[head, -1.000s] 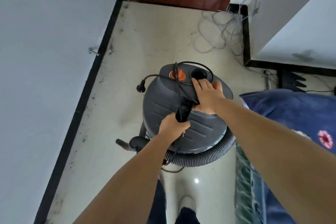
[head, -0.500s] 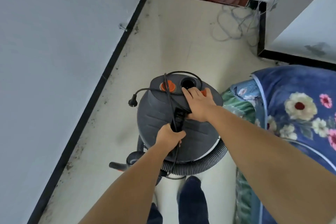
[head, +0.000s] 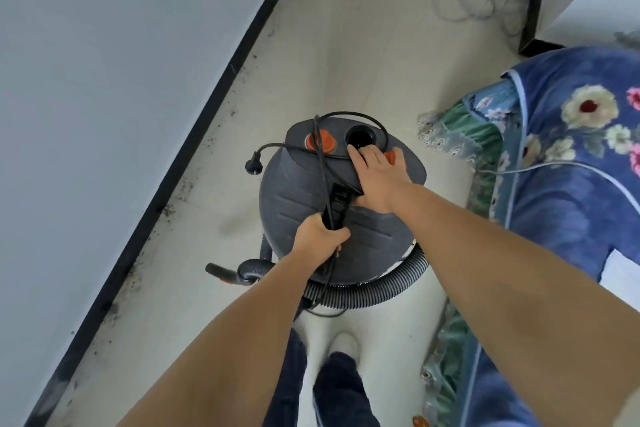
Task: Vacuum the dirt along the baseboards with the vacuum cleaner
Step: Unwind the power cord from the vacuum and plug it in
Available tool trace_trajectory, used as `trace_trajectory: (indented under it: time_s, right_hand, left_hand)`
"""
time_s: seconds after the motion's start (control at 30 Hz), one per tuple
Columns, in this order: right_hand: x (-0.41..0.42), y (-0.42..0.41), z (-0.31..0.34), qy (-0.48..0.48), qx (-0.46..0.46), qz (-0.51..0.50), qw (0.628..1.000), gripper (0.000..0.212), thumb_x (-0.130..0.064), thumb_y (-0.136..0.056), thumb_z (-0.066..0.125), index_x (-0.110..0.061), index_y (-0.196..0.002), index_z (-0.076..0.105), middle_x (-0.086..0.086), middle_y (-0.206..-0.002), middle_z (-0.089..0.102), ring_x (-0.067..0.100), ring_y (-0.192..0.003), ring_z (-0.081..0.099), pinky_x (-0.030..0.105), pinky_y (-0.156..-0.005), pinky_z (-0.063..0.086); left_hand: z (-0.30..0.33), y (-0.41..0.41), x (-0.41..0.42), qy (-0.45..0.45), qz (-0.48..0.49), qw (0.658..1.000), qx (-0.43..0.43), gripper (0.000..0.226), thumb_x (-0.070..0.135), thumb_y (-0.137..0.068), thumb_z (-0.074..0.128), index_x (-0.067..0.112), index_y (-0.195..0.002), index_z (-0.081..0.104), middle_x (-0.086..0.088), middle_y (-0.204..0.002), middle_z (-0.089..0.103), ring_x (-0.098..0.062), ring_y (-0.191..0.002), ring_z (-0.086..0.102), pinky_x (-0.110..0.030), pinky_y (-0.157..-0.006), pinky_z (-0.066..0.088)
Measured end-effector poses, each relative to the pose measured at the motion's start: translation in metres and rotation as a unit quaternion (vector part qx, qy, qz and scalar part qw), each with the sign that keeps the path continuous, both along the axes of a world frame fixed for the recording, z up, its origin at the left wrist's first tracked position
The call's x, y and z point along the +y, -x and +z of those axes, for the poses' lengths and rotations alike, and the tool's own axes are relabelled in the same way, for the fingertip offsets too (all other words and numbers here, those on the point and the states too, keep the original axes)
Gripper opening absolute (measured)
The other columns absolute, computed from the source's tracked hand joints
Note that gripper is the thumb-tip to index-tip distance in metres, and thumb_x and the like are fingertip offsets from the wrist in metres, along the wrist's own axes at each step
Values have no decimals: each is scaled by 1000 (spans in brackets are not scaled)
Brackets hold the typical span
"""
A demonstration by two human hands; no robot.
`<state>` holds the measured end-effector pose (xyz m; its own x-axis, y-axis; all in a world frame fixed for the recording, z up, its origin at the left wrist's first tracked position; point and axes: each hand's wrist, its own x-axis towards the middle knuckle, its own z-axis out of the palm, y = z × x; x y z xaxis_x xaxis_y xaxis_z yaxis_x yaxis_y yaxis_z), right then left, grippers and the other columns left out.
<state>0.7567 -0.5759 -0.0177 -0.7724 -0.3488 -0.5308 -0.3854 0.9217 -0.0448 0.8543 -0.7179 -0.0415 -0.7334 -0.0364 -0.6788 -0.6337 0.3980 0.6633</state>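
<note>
The gray canister vacuum cleaner (head: pixel 332 198) stood on the pale tiled floor (head: pixel 363 56), near the black baseboard (head: pixel 194 121) with dirt specks along it. The left hand (head: pixel 320 239) gripped the black handle (head: pixel 337 199) on its lid — power cord (head: pixel 320 167) running under the fingers — while the right hand (head: pixel 375 177) lay flat, fingers straight, on the lid beside a floral-quilted bed (head: pixel 568 156).

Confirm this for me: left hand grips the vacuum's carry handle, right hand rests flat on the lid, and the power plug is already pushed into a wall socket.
Not quite. The head view shows the power plug hanging free beside the vacuum cleaner, not in any socket. The rest holds: the left hand grips the carry handle and the right hand rests flat on the lid.
</note>
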Motion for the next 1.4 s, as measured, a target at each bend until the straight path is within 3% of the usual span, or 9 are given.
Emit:
trace_trajectory:
  time_s: [0.37, 0.53, 0.83, 1.0, 1.1, 1.2, 1.27, 1.33, 1.4]
  right_hand:
    - [-47, -154, 1, -25, 15, 21, 999, 103, -58, -88, 53, -12, -154, -12, 11, -160, 8, 24, -148, 3, 57, -116, 6]
    - [-66, -220, 0, -19, 7, 16, 1000, 102, -60, -90, 50, -12, -153, -14, 10, -160, 5, 24, -149, 0, 56, -117, 3]
    - [-91, -305, 2, 13, -26, 25, 999, 101, -58, -88, 54, -16, -155, -10, 7, -162, 4, 21, -149, 0, 54, -117, 4]
    - [-88, -320, 8, 81, -64, 27, 994, 91, -52, -87, 61, -25, -156, 8, 5, -162, 9, 22, -149, 5, 50, -117, 7]
    - [-86, -331, 6, 138, -65, -5, 988, 70, -42, -87, 66, -24, -146, 35, 7, -159, 20, 25, -146, 18, 49, -117, 5]
    - [-81, -342, 7, 201, -22, -30, 979, 33, -31, -89, 67, -15, -115, 56, 7, -146, 39, 27, -133, 38, 42, -114, 12]
    - [-80, -347, 15, 235, 25, -56, 970, 16, -27, -92, 63, -14, -95, 55, 5, -116, 56, 24, -105, 53, 37, -102, 31]
    - [-78, -348, 31, 232, 56, -99, 966, 20, -30, -97, 55, -17, -86, 46, 0, -83, 56, 22, -77, 53, 35, -75, 39]
    - [-70, -343, 47, 213, 80, -152, 962, 25, -34, -101, 46, -15, -86, 41, 2, -73, 55, 27, -69, 52, 35, -63, 36]
  left_hand:
    - [1, -155, -43, -14, -4, 1000, -10, 12, 19, -81, 65, 12, -78, 57, -1, -58, 63, -12, -48, 59, -22, -52, 45]
    - [1, -221, -67, -20, -23, 999, -25, 9, 18, -80, 66, 15, -78, 57, -3, -63, 66, -16, -57, 61, -30, -67, 51]
    - [2, -309, -99, -23, -47, 998, -39, 14, 22, -84, 68, 17, -89, 56, 0, -63, 67, -12, -54, 62, -26, -65, 52]
    - [11, -319, -126, -61, -128, 988, -64, 30, 31, -89, 65, 16, -115, 59, 2, -106, 66, -16, -101, 60, -31, -91, 47]
    - [17, -318, -139, -51, -85, 995, -33, 13, 20, -96, 53, 16, -106, 61, -6, -102, 68, -23, -97, 63, -37, -90, 52]
    - [26, -322, -140, -45, 50, 998, -3, 21, 3, -97, 42, 15, -88, 57, -4, -73, 63, -18, -69, 58, -25, -67, 50]
    - [37, -325, -141, -57, 102, 993, 5, 25, 1, -99, 35, 14, -87, 53, -5, -62, 54, -16, -54, 50, -21, -53, 48]
    - [44, -326, -147, -53, 117, 991, 28, 23, 8, -101, 35, 14, -90, 54, -3, -54, 44, -14, -45, 40, -22, -43, 42]
    - [51, -321, -158, -39, 145, 987, 59, 22, 15, -100, 39, 16, -88, 58, 1, -53, 40, -14, -44, 36, -27, -43, 34]
